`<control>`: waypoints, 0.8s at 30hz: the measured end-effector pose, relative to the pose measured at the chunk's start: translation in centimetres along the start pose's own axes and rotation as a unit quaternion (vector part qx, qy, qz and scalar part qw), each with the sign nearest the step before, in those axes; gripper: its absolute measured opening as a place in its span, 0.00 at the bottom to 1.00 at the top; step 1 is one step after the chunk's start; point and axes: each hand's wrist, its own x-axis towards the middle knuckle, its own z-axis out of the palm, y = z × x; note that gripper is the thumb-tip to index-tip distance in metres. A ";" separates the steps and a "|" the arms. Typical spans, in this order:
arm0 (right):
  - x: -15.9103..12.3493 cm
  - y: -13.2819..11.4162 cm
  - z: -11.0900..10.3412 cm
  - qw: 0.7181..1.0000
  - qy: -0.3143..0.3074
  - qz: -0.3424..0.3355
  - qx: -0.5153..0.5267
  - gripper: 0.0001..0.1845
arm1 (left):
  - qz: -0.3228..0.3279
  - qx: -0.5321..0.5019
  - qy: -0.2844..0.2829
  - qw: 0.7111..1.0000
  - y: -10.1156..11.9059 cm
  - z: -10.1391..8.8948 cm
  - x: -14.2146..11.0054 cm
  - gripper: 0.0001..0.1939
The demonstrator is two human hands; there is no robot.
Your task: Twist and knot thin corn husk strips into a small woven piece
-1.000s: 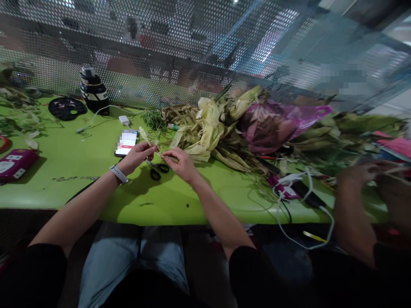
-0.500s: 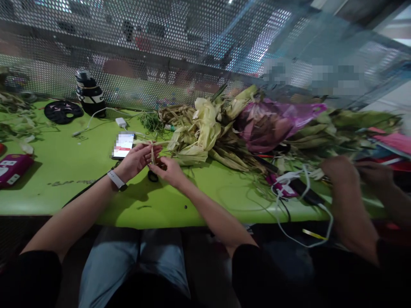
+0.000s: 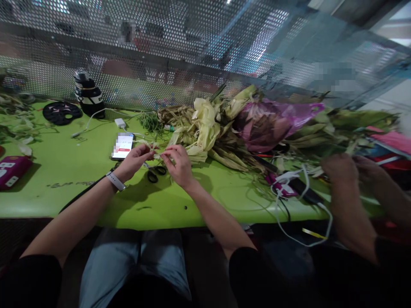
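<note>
My left hand (image 3: pixel 135 161), with a pale watch strap on the wrist, pinches a thin pale corn husk strip (image 3: pixel 156 156) above the green table (image 3: pixel 205 201). At the strip's other side, my right hand (image 3: pixel 180 166) has thumb and fingertips closed on it. Scissors (image 3: pixel 156 173) with black handles lie just under the hands, their blades mostly hidden. Left of the hands rests a lit phone (image 3: pixel 123 145). A heap of dried corn husks (image 3: pixel 205 126) spreads behind and to the right of my right hand.
A pink plastic bag (image 3: pixel 272 124) sits among the husks. Beyond the power strip (image 3: pixel 305 190) and its white cable, a co-worker's hands (image 3: pixel 342 171) work at the right. A black bottle (image 3: pixel 90 96), a black mask-like piece (image 3: pixel 62 113) and a purple box (image 3: pixel 14 172) are at the left.
My right hand has moved slightly right and up, its fingers now pinching the strip. The scissor handles show more fully. The co-worker's hands have shifted a little.
</note>
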 end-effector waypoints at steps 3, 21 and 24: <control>0.0 0.1 0.1 0.998 -0.010 0.038 0.056 0.15 | -0.015 -0.002 -0.042 0.999 0.3 0.1 -0.3 0.11; -0.5 0.0 0.9 0.980 -0.044 0.144 0.133 0.20 | -0.031 -0.069 -0.066 0.995 0.4 0.3 -0.4 0.09; -0.3 0.1 1.1 0.973 -0.040 0.169 0.150 0.21 | -0.002 -0.001 -0.064 0.998 0.4 0.4 -0.5 0.13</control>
